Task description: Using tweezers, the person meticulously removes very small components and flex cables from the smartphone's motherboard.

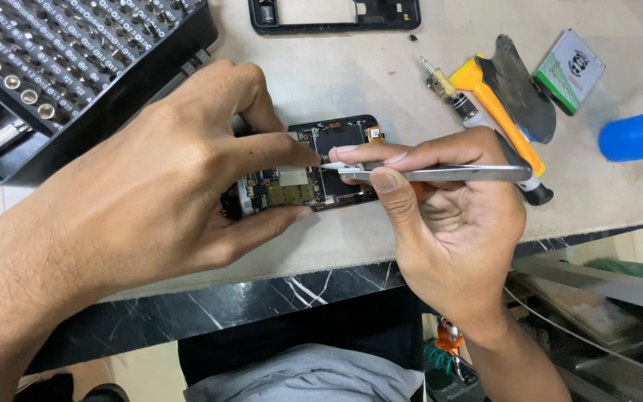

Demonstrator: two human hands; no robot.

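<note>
A pair of metal tweezers [440, 173] is pinched in the closed grip of the right hand [448, 216], between thumb and forefinger. Its long axis lies nearly level across the view, tips pointing left onto the opened phone [321, 175]. The phone is clasped in the grip of the left hand [165, 186], thumb below and fingers above, with its circuit boards exposed upward and its long axis running left to right. It is held just over the pale counter [351, 82], near the dark marbled front edge [262, 298].

To the upper left, a black bit case [76, 67] is seen, its rows filled with screwdriver bits. At the top, an empty black phone frame [334, 16] lies flat. To the right, an orange pry tool [496, 112], a small screwdriver [452, 93], a dark flat opening blade [519, 85], a green and white battery [569, 71] and a blue cylinder [640, 134] are spread out, near one another. Bare counter is left between the phone and the frame.
</note>
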